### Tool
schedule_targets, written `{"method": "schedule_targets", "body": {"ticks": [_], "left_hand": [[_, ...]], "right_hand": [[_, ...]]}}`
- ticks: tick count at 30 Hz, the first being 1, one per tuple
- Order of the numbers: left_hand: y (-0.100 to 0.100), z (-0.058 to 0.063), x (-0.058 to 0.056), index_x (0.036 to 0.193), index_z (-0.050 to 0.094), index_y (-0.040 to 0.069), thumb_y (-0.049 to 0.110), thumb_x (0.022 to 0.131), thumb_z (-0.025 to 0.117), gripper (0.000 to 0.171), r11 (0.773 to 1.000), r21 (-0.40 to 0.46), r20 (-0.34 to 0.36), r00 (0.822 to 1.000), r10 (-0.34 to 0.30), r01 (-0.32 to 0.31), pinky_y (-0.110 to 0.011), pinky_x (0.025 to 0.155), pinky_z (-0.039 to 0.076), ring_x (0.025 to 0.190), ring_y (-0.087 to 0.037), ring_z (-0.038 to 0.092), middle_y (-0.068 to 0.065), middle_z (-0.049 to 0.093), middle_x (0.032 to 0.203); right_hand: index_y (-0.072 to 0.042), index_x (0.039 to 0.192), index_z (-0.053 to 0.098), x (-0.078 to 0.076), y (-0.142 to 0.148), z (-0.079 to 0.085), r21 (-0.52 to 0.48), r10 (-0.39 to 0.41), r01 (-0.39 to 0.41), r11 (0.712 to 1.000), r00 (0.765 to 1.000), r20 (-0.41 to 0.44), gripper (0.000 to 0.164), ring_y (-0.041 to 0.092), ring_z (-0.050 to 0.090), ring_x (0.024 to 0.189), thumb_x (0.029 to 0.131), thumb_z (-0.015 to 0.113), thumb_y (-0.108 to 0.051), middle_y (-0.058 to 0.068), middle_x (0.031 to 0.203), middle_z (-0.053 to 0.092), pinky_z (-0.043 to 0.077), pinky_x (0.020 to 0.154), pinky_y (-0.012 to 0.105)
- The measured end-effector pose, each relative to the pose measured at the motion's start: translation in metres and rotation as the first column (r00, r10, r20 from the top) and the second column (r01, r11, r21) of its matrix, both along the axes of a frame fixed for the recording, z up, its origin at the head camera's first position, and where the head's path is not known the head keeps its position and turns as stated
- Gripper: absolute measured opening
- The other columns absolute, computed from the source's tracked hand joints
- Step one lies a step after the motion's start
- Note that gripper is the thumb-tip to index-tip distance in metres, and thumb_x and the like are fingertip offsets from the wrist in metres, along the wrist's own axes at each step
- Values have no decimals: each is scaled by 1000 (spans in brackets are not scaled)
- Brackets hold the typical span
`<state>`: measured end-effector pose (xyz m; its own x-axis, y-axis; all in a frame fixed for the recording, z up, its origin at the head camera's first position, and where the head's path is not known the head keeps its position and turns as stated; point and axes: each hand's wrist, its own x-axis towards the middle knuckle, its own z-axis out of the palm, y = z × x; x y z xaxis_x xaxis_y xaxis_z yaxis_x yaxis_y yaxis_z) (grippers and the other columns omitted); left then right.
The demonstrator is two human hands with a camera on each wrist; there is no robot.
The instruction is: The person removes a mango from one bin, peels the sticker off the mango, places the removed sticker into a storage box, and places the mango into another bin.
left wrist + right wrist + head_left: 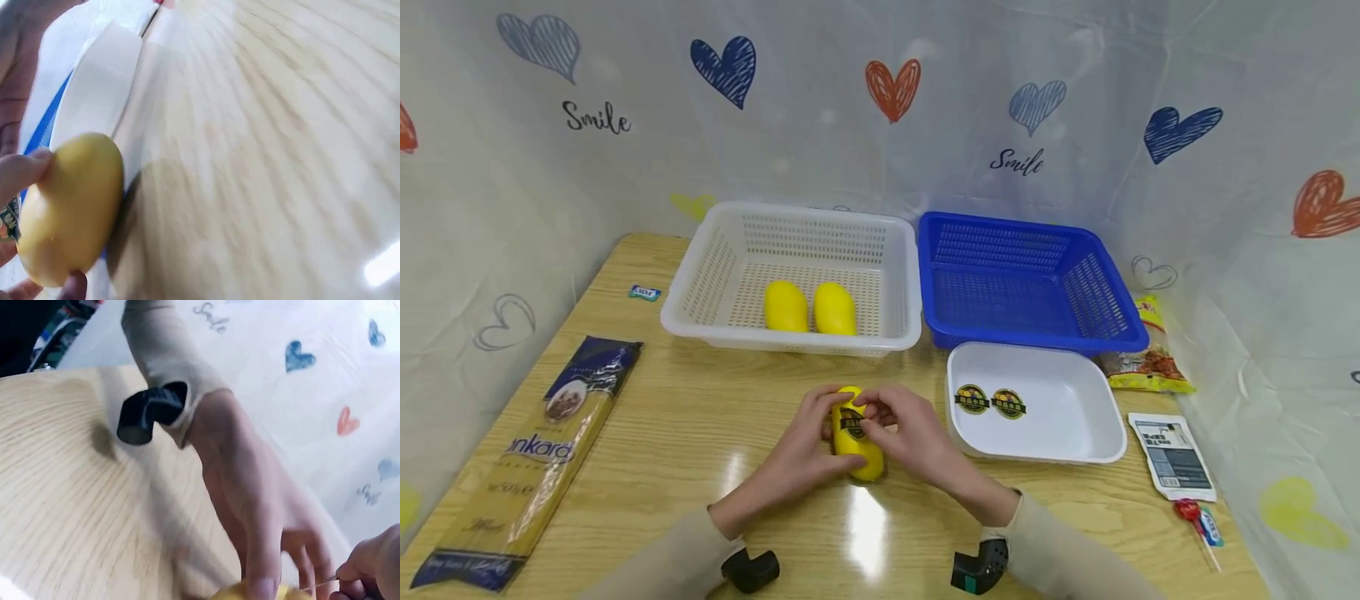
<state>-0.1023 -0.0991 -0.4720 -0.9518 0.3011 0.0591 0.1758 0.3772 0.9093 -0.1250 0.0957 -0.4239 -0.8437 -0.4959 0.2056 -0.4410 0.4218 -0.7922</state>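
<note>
A yellow mango [868,460] lies lengthwise on the table in front of me. My left hand [802,448] holds it from the left, thumb near its closer end and fingers at the far end. On its upper face is a round black-and-gold sticker [852,423]. My right hand [916,433] pinches the sticker's edge; in the right wrist view the sticker [319,584] shows edge-on as a thin line at the fingertips. The left wrist view has the mango's [78,206] bare side. Two more stickers [989,402] lie inside the white tray [1067,417] at the right.
Behind, a white basket [700,329] holds two mangoes [811,308], beside a blue basket [1037,337]. A pasta packet [535,458] lies at left, near a small wrapper [644,292]. At right are a snack bag [1150,358], a white pouch [1172,454] and a lollipop [1187,510].
</note>
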Motion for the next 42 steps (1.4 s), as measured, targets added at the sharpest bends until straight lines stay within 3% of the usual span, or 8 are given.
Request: {"method": "schedule_targets", "body": {"ticks": [5,10,12,17,20,25,35,42], "left_hand": [[1,2,-2,138,45,5,18,71,89,81,999,-1,24,999,33,-33,-29,83,53,106,-25,55,-15,35,143],[-3,1,-1,139,43,5,19,71,89,83,999,-16,41,999,29,-29,-32,83,54,101,-25,57,-15,34,143],[-5,0,-1,140,42,5,20,72,89,84,1000,-12,43,999,13,-12,-33,83,54,101,-25,57,-15,32,145],[-7,-2,0,143,40,7,21,75,87,83,1000,13,55,998,-29,28,-33,86,53,107,-28,57,-15,29,148],[-9,-1,-1,143,39,8,22,76,86,83,999,20,65,997,-47,45,-33,88,52,108,-28,57,-14,27,150],[-12,2,-2,144,39,8,22,77,86,83,998,16,69,996,-62,61,-34,88,53,108,-28,58,-14,27,150],[-10,3,-7,144,37,7,24,79,84,82,993,4,40,992,-117,117,-33,88,53,108,-30,58,-16,26,150],[-10,3,-8,144,38,7,25,79,84,82,992,-2,39,992,-123,123,-33,88,53,109,-30,58,-15,26,150]], "right_hand": [[-9,107,69,10,16,40,14,8,-5,1000,983,-181,21,9,60,86,89,64,1,1,105,61,54,77,26],[-15,106,72,-1,69,59,48,-96,100,994,992,-77,18,12,63,93,95,63,-5,-2,110,66,54,78,29],[-14,107,73,-11,98,54,94,-173,170,981,985,16,15,15,64,95,97,62,-11,1,110,68,54,78,31],[-7,115,69,-33,173,30,271,-359,309,912,920,157,24,27,60,101,99,60,-23,12,117,65,50,78,38],[-4,117,66,-43,205,16,343,-393,308,887,894,214,27,30,59,101,99,61,-22,16,118,63,50,79,42],[3,116,63,-56,227,1,371,-358,225,901,869,343,25,29,59,97,97,62,-12,21,117,59,53,76,42],[2,104,66,-63,235,-15,461,-358,178,869,870,339,15,22,55,85,91,66,-7,13,100,63,49,68,34],[-2,96,68,-64,233,-17,563,-335,185,805,926,174,13,23,54,81,86,72,-8,10,91,63,45,69,37]]}}
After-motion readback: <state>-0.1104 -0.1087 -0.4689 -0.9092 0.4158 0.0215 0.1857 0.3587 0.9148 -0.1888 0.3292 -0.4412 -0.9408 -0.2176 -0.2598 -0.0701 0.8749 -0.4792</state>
